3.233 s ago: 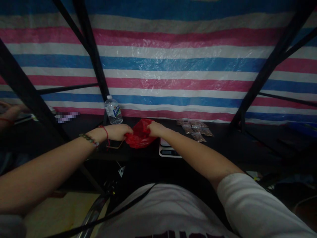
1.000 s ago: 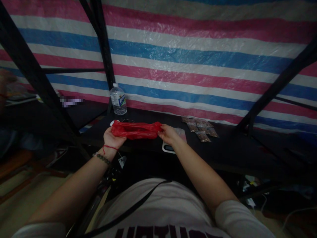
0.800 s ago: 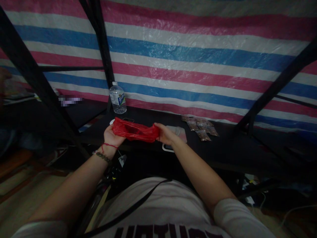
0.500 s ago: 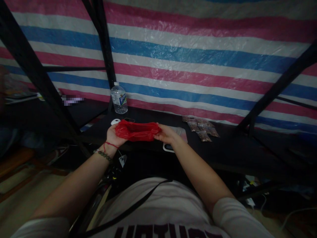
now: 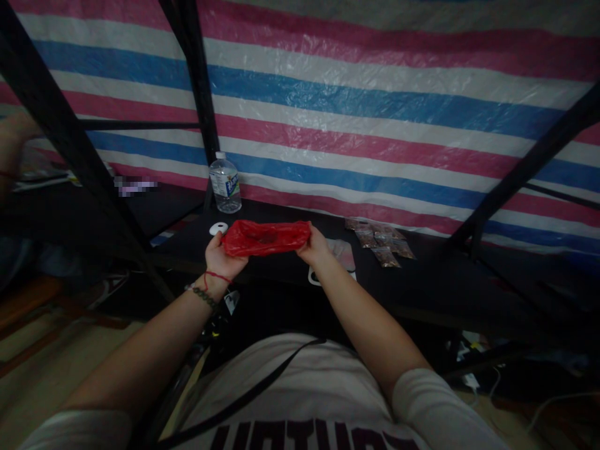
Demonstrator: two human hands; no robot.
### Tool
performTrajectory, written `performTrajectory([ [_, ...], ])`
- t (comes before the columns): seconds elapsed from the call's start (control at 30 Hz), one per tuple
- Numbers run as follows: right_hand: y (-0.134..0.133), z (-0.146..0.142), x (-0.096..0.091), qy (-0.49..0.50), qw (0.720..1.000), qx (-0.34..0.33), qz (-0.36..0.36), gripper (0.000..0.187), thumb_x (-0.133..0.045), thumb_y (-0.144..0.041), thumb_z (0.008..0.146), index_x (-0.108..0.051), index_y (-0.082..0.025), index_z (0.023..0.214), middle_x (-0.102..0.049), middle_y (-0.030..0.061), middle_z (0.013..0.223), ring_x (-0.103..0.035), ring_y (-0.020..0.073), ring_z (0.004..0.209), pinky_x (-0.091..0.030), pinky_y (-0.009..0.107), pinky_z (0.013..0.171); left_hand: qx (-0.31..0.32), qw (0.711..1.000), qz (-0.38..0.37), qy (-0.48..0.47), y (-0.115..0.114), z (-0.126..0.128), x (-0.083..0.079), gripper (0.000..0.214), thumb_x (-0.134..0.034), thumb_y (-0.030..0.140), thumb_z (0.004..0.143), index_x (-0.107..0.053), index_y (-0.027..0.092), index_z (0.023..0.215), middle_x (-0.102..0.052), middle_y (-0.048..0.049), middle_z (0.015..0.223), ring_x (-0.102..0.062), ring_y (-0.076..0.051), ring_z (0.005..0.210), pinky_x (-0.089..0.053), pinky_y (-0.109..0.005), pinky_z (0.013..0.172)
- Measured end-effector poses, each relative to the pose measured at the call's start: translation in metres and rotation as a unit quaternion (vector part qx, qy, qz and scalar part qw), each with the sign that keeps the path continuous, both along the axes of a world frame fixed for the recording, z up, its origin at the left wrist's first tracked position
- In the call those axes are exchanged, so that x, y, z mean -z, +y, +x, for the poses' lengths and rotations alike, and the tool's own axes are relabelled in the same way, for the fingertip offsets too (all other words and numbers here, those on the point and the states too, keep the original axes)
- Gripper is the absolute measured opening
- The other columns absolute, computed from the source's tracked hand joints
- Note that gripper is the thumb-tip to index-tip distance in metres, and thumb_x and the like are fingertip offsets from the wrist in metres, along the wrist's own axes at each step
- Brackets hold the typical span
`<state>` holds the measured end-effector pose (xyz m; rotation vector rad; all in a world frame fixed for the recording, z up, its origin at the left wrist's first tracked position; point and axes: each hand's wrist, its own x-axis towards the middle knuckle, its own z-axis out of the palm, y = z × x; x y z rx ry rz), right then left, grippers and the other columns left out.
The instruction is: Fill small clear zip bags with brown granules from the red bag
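Behind the red bag (image 5: 265,237), a blue-labelled water bottle (image 5: 225,183), writing unreadable.

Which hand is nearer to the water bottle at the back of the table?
Left. The left hand grips the red bag's left end, just in front of the water bottle; the right hand grips the bag's other end, farther right.

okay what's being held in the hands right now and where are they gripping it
A red plastic bag, stretched sideways between both hands above the black table: the left hand grips its left end, the right hand its right end.
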<state>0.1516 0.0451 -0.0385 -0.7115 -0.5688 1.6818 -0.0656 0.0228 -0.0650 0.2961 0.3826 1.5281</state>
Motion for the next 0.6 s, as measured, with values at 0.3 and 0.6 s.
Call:
performTrajectory([
  [0.3, 0.006, 0.012, -0.007, -0.573, 0.802, 0.120, 0.116, 0.044, -0.066, -0.023, 0.075, -0.054, -0.013, 0.117, -0.061, 0.0158, 0.115, -0.060, 0.0248, 0.105, -0.046, 0.044, 0.096, -0.033, 0.918, -0.117, 0.378, -0.026, -0.015, -0.006, 0.031, -0.055, 0.023, 0.080, -0.058, 0.015, 0.110, -0.066, -0.0095, 0.095, -0.066, -0.019, 0.078, -0.055, -0.033, 0.071],
  [0.6, -0.001, -0.034, -0.022, -0.738, 0.483, -0.130, 0.453, 0.027, -0.044, -0.011, 0.085, -0.069, -0.016, 0.094, -0.070, 0.0091, 0.100, -0.063, 0.0203, 0.097, -0.045, 0.031, 0.088, 0.062, 0.325, 0.355, 0.874, -0.002, 0.001, -0.054, 0.035, -0.042, 0.009, 0.075, -0.072, 0.020, 0.091, -0.071, -0.0049, 0.098, -0.064, -0.018, 0.095, -0.044, -0.030, 0.093],
])
